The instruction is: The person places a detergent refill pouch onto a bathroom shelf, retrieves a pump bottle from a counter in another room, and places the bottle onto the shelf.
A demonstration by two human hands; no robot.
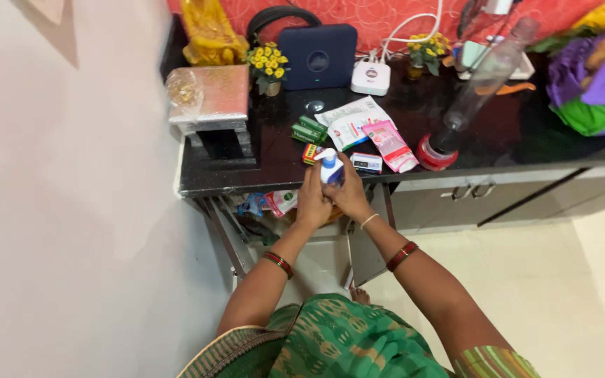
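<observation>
Both hands meet at the black counter's (260, 175) edge. The left hand (313, 199) and right hand (350, 197) have fingers wrapped tight on a small white-and-blue bottle (329, 166)

Bright even indoor light, soft shadows, glare on the black countertop (498, 140); wide-angle bending at edges, slight softness

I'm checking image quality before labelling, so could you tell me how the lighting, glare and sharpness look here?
Head view: even indoor light, soft shadows; faint glare on the glossy black countertop; both hands, left hand and right hand, and the small blue-and-white bottle are slightly soft; wide-angle lens bends the counter edge; the clear bottle looks stretched.
</observation>
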